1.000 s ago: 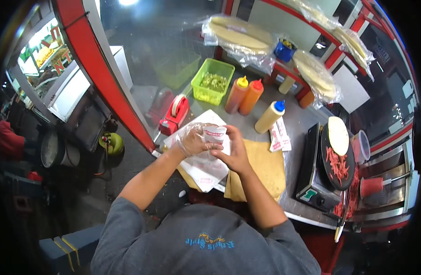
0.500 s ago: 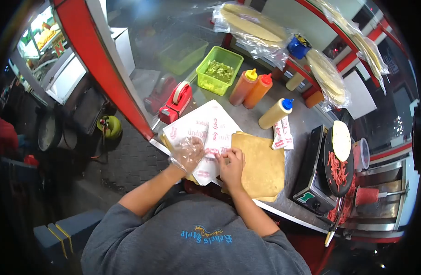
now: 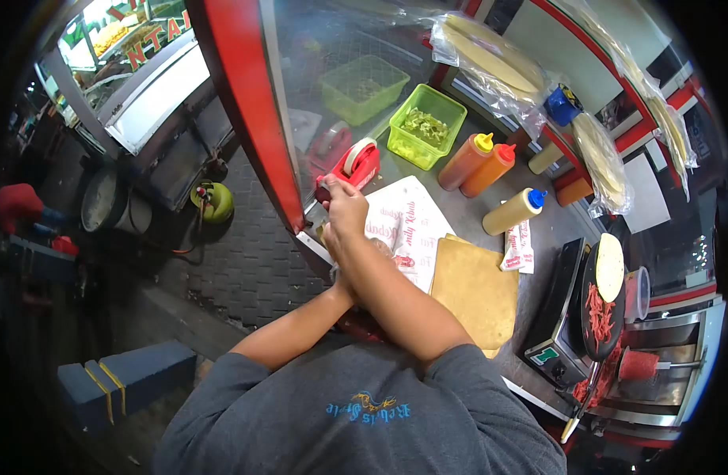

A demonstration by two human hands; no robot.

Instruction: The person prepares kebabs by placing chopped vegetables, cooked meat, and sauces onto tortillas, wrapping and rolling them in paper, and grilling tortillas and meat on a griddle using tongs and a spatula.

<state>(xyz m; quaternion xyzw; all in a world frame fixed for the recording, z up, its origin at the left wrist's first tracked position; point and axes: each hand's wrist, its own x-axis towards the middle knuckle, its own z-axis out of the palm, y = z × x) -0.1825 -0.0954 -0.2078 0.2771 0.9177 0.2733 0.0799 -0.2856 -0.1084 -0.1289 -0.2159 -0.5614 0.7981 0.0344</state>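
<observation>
The person's right hand [image 3: 346,207] reaches across the left forearm to the red tape dispenser [image 3: 362,168], which sits on the worktop [image 3: 461,212] beside the red post [image 3: 249,103]; its fingers are bent in at the near end of the dispenser, though from here I can't tell whether they pinch any tape; the left hand [image 3: 377,246], in clear plastic, is mostly hidden under the right forearm, over the printed white paper [image 3: 411,206], so I can't tell how its fingers stand; brown sheets [image 3: 475,293] lie just right of that paper; beyond stand a green tub [image 3: 411,152] of chopped greens and 2 sauce bottles, the yellow-capped bottle [image 3: 463,164] and the red-capped bottle [image 3: 487,172]; the blue-capped bottle [image 3: 508,214] leans nearer, by folded printed packets [image 3: 519,249]; over to the right, a flatbread [image 3: 609,267] and red shreds [image 3: 598,317] share a dark pan [image 3: 592,348].
</observation>
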